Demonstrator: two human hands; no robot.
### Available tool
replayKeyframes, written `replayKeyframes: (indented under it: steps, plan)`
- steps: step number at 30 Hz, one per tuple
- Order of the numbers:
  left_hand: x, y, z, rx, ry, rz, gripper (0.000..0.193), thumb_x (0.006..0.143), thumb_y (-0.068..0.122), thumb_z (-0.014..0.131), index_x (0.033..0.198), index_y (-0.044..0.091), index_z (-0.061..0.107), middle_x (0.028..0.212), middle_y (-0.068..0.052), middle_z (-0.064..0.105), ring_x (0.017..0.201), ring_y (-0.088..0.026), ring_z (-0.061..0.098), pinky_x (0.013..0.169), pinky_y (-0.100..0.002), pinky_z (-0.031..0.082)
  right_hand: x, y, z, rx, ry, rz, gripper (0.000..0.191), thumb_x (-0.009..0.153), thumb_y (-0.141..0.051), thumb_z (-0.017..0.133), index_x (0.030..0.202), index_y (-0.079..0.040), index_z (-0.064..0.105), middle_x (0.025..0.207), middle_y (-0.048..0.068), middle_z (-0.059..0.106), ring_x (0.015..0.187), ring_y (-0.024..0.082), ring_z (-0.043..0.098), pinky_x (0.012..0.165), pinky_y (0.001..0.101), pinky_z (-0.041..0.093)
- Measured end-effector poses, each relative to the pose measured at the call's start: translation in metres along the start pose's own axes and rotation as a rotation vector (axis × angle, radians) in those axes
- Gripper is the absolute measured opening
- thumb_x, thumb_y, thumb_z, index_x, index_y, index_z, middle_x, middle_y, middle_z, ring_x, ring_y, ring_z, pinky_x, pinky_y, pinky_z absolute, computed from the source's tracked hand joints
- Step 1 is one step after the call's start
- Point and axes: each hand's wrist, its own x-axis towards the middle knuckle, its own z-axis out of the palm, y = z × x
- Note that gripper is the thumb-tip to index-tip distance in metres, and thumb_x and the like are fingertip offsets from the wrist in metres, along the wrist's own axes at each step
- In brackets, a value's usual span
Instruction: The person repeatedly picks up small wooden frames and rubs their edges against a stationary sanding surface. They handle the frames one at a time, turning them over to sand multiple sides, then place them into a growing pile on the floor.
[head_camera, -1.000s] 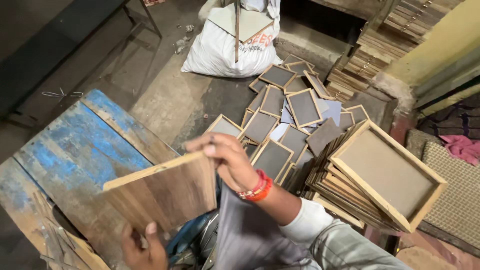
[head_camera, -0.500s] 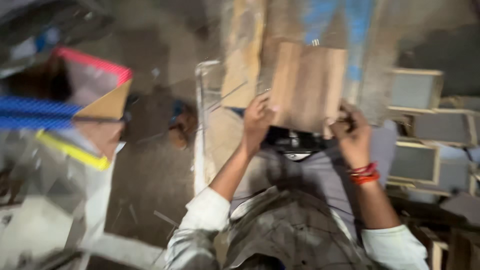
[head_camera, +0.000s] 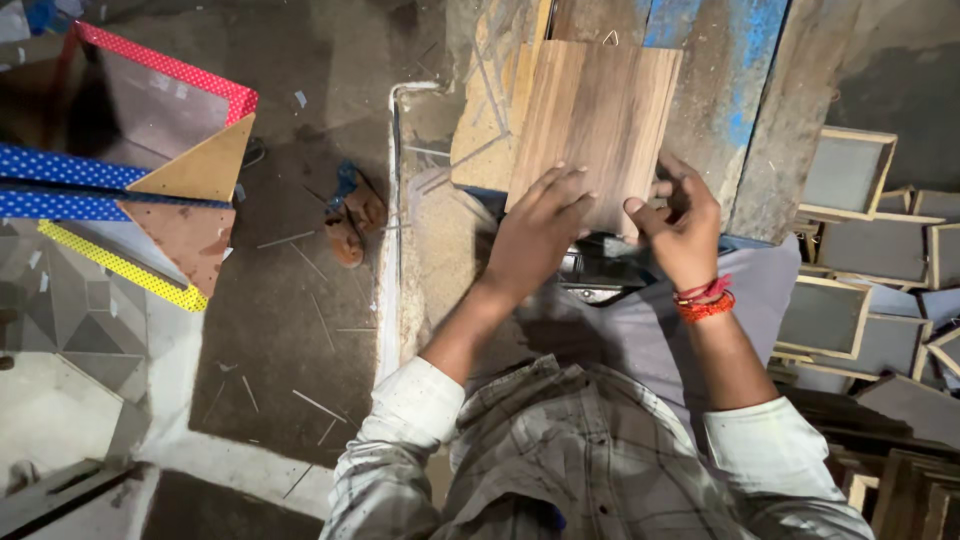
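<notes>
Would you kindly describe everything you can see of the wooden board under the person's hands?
The wooden board is a flat, thin rectangular panel with brown, streaky grain running lengthwise, like veneer or plywood. It lies flat on a worn workbench with patches of blue paint. The left hand presses its fingers flat on the board's near part, while the right hand grips its near right corner. Its far edge looks clean and straight.

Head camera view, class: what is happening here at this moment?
A person holds a wood-grain board flat on a worn blue-painted workbench. The left hand presses on its near edge; the right hand pinches the near right corner. Small framed panels are stacked to the right, and sandals lie on the floor.
</notes>
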Motion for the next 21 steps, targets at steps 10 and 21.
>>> replayKeyframes:
  steps: [10, 21]
  plan:
    - [0.015, -0.01, 0.007, 0.023, -0.028, 0.024, 0.044, 0.083, 0.003, 0.073, 0.126, -0.001, 0.065, 0.147, -0.017, 0.054, 0.141, -0.038, 0.051, 0.117, -0.042, 0.045, 0.021, 0.01, -0.003, 0.001, 0.016, 0.055, 0.062, 0.092, 0.008, 0.07, 0.15, 0.007, 0.048, 0.103, 0.007, 0.064, 0.069, 0.011, 0.066, 0.056, 0.0254, 0.06]
    - [0.077, -0.037, 0.05, 0.393, -0.195, -0.014, 0.051, 0.081, -0.006, 0.063, 0.131, -0.006, 0.058, 0.15, -0.022, 0.051, 0.138, -0.038, 0.053, 0.103, -0.038, 0.055, 0.081, 0.015, -0.011, -0.005, 0.046, -0.035, 0.057, 0.095, 0.008, 0.072, 0.15, 0.002, 0.055, 0.099, 0.004, 0.062, 0.078, 0.012, 0.067, 0.059, 0.0279, 0.063]
